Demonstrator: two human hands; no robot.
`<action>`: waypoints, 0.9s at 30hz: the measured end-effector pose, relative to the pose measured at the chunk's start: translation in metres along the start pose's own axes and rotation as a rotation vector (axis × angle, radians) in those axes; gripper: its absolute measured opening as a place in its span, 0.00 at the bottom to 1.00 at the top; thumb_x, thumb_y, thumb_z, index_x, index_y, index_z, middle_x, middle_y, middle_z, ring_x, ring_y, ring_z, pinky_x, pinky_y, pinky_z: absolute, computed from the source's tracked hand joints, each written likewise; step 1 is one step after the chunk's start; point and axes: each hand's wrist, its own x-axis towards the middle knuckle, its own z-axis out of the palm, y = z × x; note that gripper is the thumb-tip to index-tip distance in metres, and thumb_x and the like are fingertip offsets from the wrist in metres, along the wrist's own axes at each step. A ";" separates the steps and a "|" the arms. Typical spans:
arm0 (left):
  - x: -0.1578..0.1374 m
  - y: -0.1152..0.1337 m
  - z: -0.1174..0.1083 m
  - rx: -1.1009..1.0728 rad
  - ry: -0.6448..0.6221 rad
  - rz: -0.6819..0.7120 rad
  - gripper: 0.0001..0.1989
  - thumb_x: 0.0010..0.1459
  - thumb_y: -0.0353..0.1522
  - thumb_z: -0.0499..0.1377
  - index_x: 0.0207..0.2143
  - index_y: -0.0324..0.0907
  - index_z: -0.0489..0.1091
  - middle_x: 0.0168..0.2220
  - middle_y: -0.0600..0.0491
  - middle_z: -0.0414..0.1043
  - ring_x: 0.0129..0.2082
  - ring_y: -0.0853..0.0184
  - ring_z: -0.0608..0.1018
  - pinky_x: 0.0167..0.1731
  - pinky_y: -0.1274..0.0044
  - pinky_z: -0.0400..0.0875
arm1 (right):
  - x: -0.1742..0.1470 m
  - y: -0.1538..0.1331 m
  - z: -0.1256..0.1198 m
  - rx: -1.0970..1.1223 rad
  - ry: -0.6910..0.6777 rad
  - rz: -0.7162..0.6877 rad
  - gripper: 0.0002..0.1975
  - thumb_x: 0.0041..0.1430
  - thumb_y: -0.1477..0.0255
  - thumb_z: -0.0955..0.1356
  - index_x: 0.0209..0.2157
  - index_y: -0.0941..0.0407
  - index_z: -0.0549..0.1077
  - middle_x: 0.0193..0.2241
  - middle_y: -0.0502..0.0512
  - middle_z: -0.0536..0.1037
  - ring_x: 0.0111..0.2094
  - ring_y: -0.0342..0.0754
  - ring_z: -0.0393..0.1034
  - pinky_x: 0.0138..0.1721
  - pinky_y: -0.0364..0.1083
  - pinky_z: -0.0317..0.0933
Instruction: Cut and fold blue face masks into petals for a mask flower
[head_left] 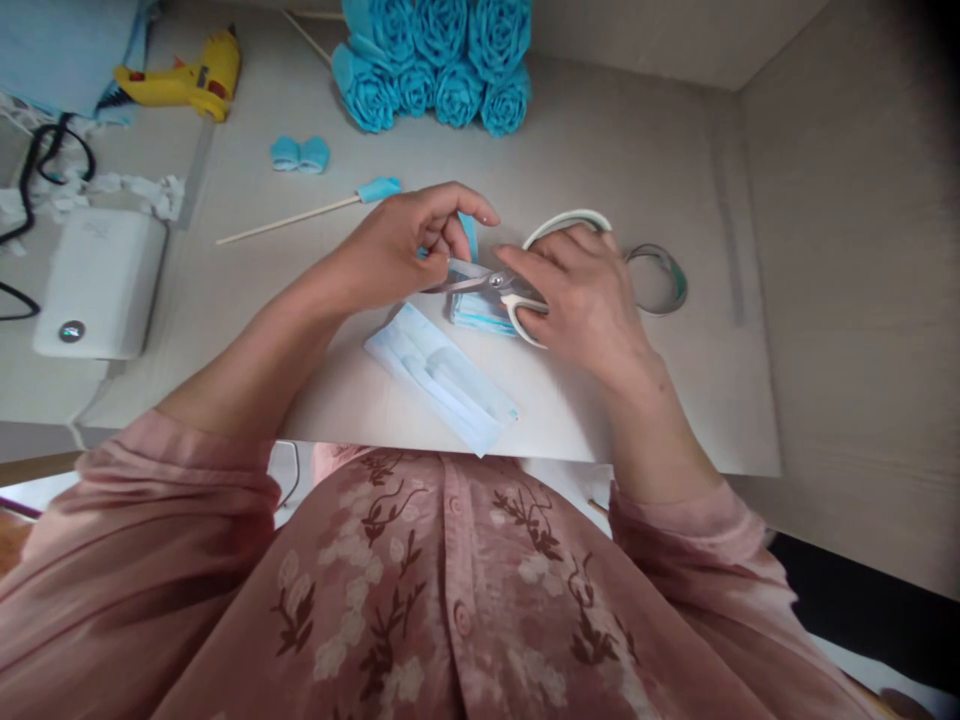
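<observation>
Left hand [409, 245] pinched on a blue strip [470, 235], held upright just above the scissors [495, 285]. Right hand [577, 300] clamped through the white scissors handles, blades parted around the strip's base. Under the scissors, a small blue-and-white stack [476, 312] on the pale surface [637, 160]. Nearer the body from the scissors, a flat face mask [439, 375]. Right of the scissors, a tape ring [664, 280]. Beyond the scissors, blue paper roses [442, 60]; far left of them, a yellow glue gun [191, 75].
</observation>
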 end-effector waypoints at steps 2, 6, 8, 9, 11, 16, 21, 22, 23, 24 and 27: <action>0.000 -0.002 0.000 -0.049 -0.013 -0.003 0.22 0.50 0.23 0.59 0.48 0.46 0.73 0.35 0.54 0.75 0.32 0.67 0.74 0.34 0.74 0.66 | 0.000 0.000 -0.001 0.019 -0.018 0.013 0.24 0.62 0.72 0.64 0.60 0.49 0.67 0.46 0.58 0.76 0.48 0.59 0.65 0.47 0.56 0.57; 0.002 -0.002 -0.001 -0.234 0.038 -0.022 0.15 0.53 0.29 0.63 0.45 0.47 0.72 0.38 0.54 0.76 0.37 0.66 0.75 0.40 0.72 0.69 | -0.001 0.004 0.001 0.031 0.008 0.035 0.25 0.61 0.72 0.65 0.60 0.49 0.67 0.46 0.57 0.77 0.49 0.59 0.66 0.48 0.56 0.57; 0.004 -0.003 -0.004 -0.324 0.127 -0.022 0.14 0.53 0.29 0.64 0.44 0.45 0.72 0.38 0.54 0.76 0.38 0.67 0.75 0.42 0.72 0.68 | -0.001 0.007 0.003 0.038 0.043 0.029 0.26 0.59 0.72 0.66 0.60 0.50 0.68 0.44 0.57 0.77 0.48 0.59 0.67 0.48 0.56 0.58; 0.006 -0.004 -0.006 -0.373 0.176 -0.037 0.14 0.53 0.28 0.63 0.43 0.44 0.72 0.38 0.54 0.76 0.36 0.68 0.75 0.41 0.72 0.68 | -0.001 0.008 0.004 0.048 0.063 0.028 0.26 0.59 0.72 0.67 0.60 0.51 0.69 0.43 0.58 0.77 0.47 0.59 0.67 0.47 0.56 0.59; 0.009 -0.007 -0.010 -0.455 0.235 -0.087 0.13 0.55 0.25 0.61 0.43 0.41 0.70 0.37 0.54 0.75 0.33 0.71 0.75 0.39 0.73 0.67 | -0.001 0.010 0.005 0.091 0.102 0.048 0.25 0.58 0.71 0.68 0.59 0.53 0.71 0.41 0.58 0.77 0.47 0.59 0.69 0.47 0.57 0.60; 0.013 -0.011 -0.011 -0.508 0.331 -0.149 0.01 0.62 0.29 0.58 0.36 0.41 0.68 0.29 0.57 0.73 0.27 0.75 0.73 0.32 0.78 0.66 | -0.001 0.008 0.000 0.463 0.222 0.198 0.23 0.59 0.66 0.70 0.56 0.55 0.73 0.44 0.59 0.79 0.47 0.57 0.72 0.50 0.59 0.64; 0.014 -0.008 -0.007 -0.523 0.459 -0.163 0.10 0.60 0.32 0.63 0.27 0.40 0.67 0.20 0.59 0.68 0.19 0.76 0.70 0.24 0.82 0.63 | -0.005 0.003 -0.008 1.291 0.113 0.365 0.31 0.58 0.51 0.69 0.58 0.53 0.71 0.44 0.58 0.80 0.41 0.51 0.76 0.41 0.51 0.71; 0.014 -0.007 -0.006 -0.538 0.462 -0.157 0.09 0.60 0.31 0.63 0.27 0.40 0.67 0.19 0.60 0.68 0.19 0.76 0.70 0.23 0.82 0.63 | -0.005 0.002 -0.009 1.436 0.080 0.373 0.33 0.58 0.48 0.68 0.58 0.53 0.70 0.44 0.59 0.80 0.39 0.50 0.76 0.39 0.50 0.72; 0.014 -0.006 -0.006 -0.554 0.463 -0.154 0.09 0.61 0.30 0.62 0.27 0.39 0.68 0.18 0.59 0.68 0.18 0.76 0.69 0.22 0.82 0.62 | -0.005 0.002 -0.008 1.562 0.054 0.379 0.34 0.58 0.46 0.67 0.58 0.54 0.70 0.43 0.59 0.80 0.38 0.49 0.76 0.36 0.49 0.72; 0.014 -0.005 -0.006 -0.567 0.463 -0.157 0.10 0.62 0.29 0.60 0.27 0.39 0.68 0.17 0.59 0.67 0.17 0.75 0.69 0.22 0.82 0.61 | -0.004 0.001 -0.008 1.665 0.034 0.387 0.35 0.58 0.45 0.66 0.57 0.55 0.71 0.42 0.59 0.81 0.36 0.49 0.76 0.35 0.48 0.72; 0.013 -0.001 -0.005 -0.582 0.468 -0.180 0.13 0.66 0.28 0.55 0.26 0.39 0.68 0.14 0.59 0.65 0.15 0.75 0.66 0.20 0.82 0.58 | -0.002 0.000 -0.007 1.841 -0.005 0.423 0.34 0.57 0.43 0.66 0.53 0.54 0.73 0.38 0.57 0.81 0.32 0.47 0.74 0.31 0.46 0.71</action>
